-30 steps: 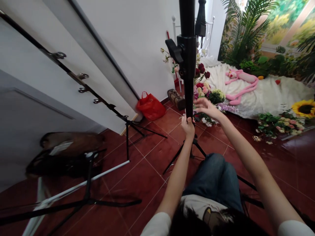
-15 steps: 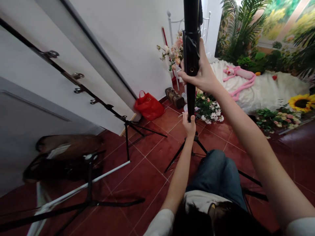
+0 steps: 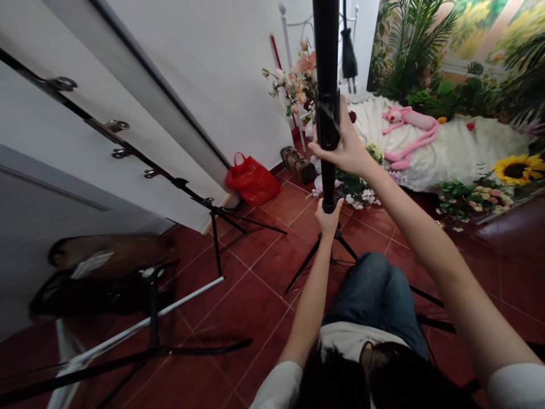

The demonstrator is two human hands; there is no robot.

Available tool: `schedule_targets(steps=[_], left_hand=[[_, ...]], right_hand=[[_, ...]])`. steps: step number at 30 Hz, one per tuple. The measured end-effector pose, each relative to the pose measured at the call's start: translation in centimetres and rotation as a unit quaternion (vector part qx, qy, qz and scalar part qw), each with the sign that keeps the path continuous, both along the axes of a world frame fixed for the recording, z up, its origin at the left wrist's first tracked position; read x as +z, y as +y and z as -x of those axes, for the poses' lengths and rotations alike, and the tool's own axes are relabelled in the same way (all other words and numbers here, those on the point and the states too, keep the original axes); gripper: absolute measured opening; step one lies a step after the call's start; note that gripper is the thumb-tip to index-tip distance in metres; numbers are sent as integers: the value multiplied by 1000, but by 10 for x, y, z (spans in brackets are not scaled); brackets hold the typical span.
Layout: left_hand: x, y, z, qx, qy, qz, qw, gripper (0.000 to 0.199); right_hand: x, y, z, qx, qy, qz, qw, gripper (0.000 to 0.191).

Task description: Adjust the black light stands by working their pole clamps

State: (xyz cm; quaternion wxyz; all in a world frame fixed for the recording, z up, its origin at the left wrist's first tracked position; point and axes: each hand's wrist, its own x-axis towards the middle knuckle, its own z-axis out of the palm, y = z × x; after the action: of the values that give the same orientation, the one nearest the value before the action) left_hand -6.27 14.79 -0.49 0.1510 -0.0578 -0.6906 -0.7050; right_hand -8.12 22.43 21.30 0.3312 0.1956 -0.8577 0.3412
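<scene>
In front of me rises a black light stand (image 3: 327, 68), its pole leaving the top of the view. My right hand (image 3: 351, 149) is closed round the upper pole at a thicker collar joint, the thumb across its front. Lower down, my left hand (image 3: 328, 220) wraps the pole just under a dark joint, thumb upward. Beneath that hand the stand's spread legs (image 3: 310, 262) rest on the floor in front of my knees. A black two-pin plug (image 3: 349, 59) dangles on a cord right of the pole, above my right hand. What the pole carries on top is out of view.
To my left a clip-lined black stand (image 3: 145, 152) leans against white boards. A red bag (image 3: 254, 180) sits by the wall. A dark stand base (image 3: 155, 349) and white pole (image 3: 191, 296) lie nearby. Flowers (image 3: 361, 193), a pink plush toy (image 3: 415, 118) and a sunflower (image 3: 517, 169) are at the right.
My right hand and the collar have come lower, nearer my left hand. The hanging plug has come into view beside the pole. My left hand keeps its grip.
</scene>
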Motion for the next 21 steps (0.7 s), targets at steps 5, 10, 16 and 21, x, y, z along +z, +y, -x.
schedule_targets(steps=[5, 10, 16, 21], left_hand=[[-3, 0, 1, -16, 10, -13, 1000, 46], [-9, 1, 5, -21, 28, -18, 999, 41], [-18, 3, 10, -22, 17, -10, 1000, 30], [-21, 4, 11, -18, -8, -8, 1000, 37]], right_hand=[[-41, -16, -8, -56, -20, 47, 997, 67], [-70, -12, -11, -49, -49, 47, 996, 74], [-116, -5, -16, -51, -87, 2, 995, 79], [-136, -11, -18, -104, -113, 17, 988, 82]])
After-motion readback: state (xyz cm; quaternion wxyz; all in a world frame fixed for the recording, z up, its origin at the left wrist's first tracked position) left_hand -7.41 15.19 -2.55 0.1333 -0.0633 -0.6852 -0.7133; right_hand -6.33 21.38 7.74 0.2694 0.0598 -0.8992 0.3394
